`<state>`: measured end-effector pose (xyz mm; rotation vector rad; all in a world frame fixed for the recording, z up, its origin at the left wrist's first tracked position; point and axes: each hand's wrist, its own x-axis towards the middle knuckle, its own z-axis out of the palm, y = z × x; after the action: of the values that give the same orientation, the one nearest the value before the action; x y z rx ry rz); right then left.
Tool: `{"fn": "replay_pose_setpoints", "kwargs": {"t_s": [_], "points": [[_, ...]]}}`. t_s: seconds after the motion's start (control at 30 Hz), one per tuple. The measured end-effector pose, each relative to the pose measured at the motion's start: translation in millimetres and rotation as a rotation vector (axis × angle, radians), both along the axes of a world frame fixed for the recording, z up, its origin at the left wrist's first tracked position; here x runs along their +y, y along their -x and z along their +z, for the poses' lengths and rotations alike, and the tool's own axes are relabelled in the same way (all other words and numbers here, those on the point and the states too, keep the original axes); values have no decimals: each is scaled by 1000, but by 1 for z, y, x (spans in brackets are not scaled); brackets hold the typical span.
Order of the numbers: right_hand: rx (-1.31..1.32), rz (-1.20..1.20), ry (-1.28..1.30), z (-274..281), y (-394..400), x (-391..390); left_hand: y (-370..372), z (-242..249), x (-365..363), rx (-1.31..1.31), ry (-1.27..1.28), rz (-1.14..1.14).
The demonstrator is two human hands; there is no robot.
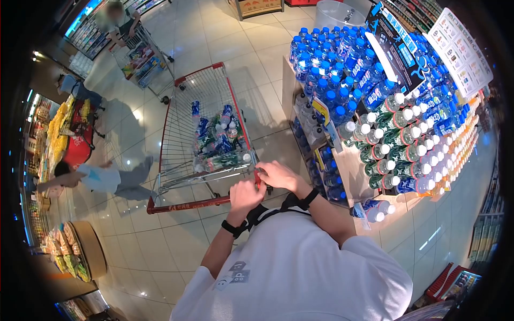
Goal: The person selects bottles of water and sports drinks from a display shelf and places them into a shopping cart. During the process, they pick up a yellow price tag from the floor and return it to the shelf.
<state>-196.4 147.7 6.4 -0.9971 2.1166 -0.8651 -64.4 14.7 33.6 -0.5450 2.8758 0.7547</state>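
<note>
Two bare hands are seen at the red push-handle of a red-framed wire shopping cart, center-left of frame. Far left, another person w/ a second cart and a bending person in a pale blue top are visible. Left hand is closed around the handle bar, black wristband worn. Right hand is curled at the cart's rear rim just beside it, fingers pinched on a small red part; what exactly is held can't be told. Clear plastic bottles w/ blue and green labels are lying in the basket. Cart judged stiff, moderately heavy loaded, rolls easily; best gripped on the bar, both ends. At right, a stacked display of blue-cap water bottles is standing.
</note>
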Motion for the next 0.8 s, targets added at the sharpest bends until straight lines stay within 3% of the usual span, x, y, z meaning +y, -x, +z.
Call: {"fn": "replay_pose_setpoints", "kwargs": {"t_s": [0.13, 0.2, 0.37, 0.67, 0.8], "points": [[18, 2, -37, -15, 9, 14, -3, -5, -2, 25, 30, 4], [150, -20, 18, -35, 22, 32, -3, -9, -2, 8, 89, -13], [126, -433, -25, -7, 49, 95, 0, 0, 0, 68, 57, 4], [306, -862, -100, 19, 62, 200, -1, -5, 1, 98, 80, -16], [424, -921, -100, 30, 72, 219, 0, -8, 0, 93, 93, -14]]}}
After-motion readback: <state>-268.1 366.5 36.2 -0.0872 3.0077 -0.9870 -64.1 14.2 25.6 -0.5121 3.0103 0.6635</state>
